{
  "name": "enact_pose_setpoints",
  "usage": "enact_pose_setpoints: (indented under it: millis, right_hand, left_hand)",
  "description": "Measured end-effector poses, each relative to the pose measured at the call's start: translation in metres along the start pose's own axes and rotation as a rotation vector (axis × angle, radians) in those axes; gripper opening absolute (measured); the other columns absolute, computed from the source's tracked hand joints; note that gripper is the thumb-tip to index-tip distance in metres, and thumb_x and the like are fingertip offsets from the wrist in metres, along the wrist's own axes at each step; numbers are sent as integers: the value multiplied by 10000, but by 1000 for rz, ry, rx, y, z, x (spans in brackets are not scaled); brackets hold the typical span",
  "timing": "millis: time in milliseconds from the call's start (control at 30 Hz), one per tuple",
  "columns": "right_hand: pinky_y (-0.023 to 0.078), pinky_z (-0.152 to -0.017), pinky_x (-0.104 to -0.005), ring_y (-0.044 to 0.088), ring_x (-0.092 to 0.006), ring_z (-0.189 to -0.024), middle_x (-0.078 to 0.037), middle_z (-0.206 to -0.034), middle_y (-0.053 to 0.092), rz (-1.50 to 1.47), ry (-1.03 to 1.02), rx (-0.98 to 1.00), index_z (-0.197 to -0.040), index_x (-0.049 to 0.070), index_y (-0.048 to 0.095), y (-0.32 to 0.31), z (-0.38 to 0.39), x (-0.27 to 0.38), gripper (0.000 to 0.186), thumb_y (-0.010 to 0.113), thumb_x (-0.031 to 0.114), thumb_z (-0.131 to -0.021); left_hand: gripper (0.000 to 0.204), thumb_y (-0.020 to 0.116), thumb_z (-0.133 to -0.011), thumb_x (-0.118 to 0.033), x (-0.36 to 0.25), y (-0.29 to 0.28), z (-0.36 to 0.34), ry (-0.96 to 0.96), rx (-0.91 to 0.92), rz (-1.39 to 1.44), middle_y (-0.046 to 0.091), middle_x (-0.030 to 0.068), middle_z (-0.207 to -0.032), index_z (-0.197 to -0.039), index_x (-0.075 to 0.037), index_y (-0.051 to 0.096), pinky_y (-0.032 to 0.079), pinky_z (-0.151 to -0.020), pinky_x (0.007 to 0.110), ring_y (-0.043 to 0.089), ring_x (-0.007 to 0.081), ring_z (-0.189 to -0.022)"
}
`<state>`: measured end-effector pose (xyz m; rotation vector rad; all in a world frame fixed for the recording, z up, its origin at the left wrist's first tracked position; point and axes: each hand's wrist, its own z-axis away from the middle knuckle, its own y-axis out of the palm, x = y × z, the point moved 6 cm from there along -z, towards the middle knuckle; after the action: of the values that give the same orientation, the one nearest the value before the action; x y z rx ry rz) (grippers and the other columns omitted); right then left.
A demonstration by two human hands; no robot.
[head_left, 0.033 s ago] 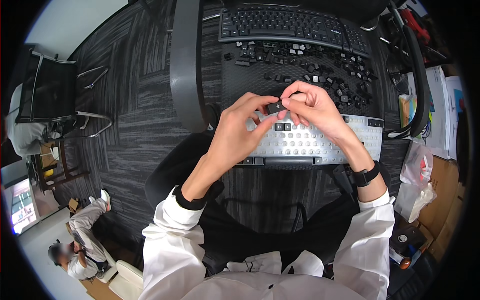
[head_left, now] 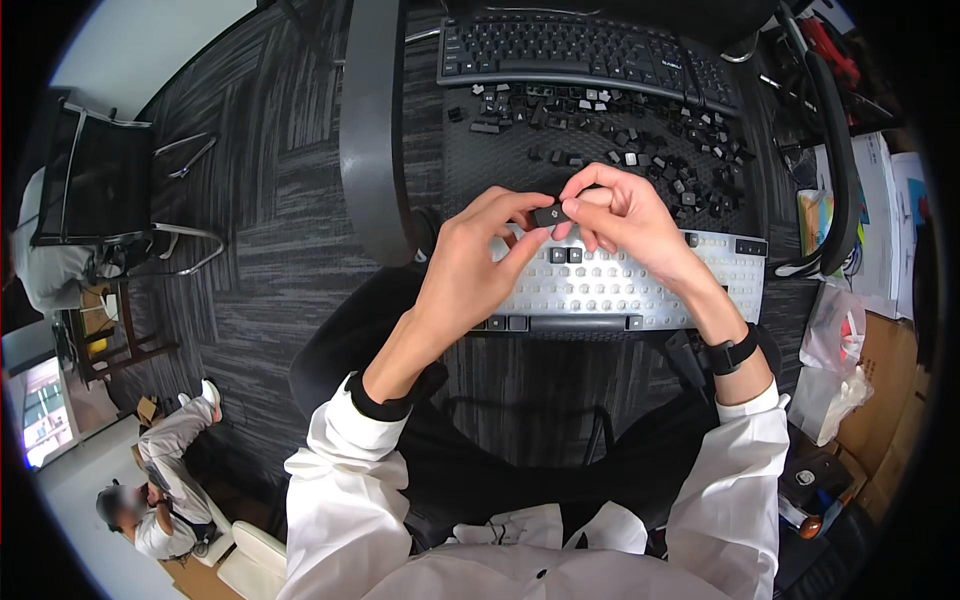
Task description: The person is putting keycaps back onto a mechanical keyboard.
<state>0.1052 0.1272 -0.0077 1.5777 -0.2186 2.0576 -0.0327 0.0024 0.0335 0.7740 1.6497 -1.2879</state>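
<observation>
A wide black keycap (head_left: 549, 215) with a pale symbol is held up between both hands. My left hand (head_left: 478, 250) pinches its left end with thumb and fingertips. At its right end, the thumb and curled fingers of my right hand (head_left: 628, 215) close on it. Below them lies a silver keyboard (head_left: 600, 290) with most of its key places bare. Two small black keycaps (head_left: 566, 255) sit near its upper middle, and a long black space bar (head_left: 572, 322) lies along its near edge. My palms hide part of the board.
Loose black keycaps (head_left: 640, 130) lie scattered over a dark textured surface beyond the hands. Farther off stands a black keyboard (head_left: 580, 52) with its keys on. Black chair armrests (head_left: 375, 150) flank the work. A person (head_left: 160, 510) sits far left; plastic bags (head_left: 835, 350) lie right.
The keycap and the fingertips holding it have shifted very slightly to the left. The rest looks the same.
</observation>
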Motion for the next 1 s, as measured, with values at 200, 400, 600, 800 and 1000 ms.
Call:
enact_pose_setpoints:
  millis: [200,400,600,800,1000]
  right_hand:
    - [455,-601,-196,627,-37,-688,-56,-921,788,-17,-62,47,-1171,23,640,12,-2,-7,198,734,77,-1005]
    - [461,-631,-191,612,-6,-724,14,-847,725,142,-135,-51,-1152,26,673,13,-1,-13,235,793,72,-956]
    - [397,-540,-210,517,0,-618,24,-812,706,452,-286,-127,-1121,47,705,15,3,-3,239,822,65,-912]
    - [386,-548,-251,445,-59,-598,12,-819,652,624,-433,-169,-1081,51,720,19,7,10,243,838,43,-869]
    - [415,-566,-286,484,-118,-641,-12,-843,590,745,-483,-133,-1031,53,701,42,37,10,232,844,66,-850]
  left_hand:
    - [244,733,-961,-20,8,-5,-1,-41,-65,-42,735,115,-1044,-1204,-30,747,597,-830,323,717,202,-919]
    - [215,730,-967,-23,13,-6,3,-80,-67,7,748,120,-1067,-1183,-12,733,604,-864,340,737,203,-971]
    - [214,727,-978,-31,17,-7,4,-91,-53,61,752,120,-1058,-1191,-8,720,607,-880,342,738,192,-988]
    - [239,653,-1035,-61,23,-7,7,-208,-45,120,709,108,-1107,-1267,-4,641,588,-809,318,717,178,-961]
    - [148,614,-1076,-140,-7,-24,36,-202,-46,-146,635,110,-830,-1093,8,616,442,-586,353,601,162,-681]
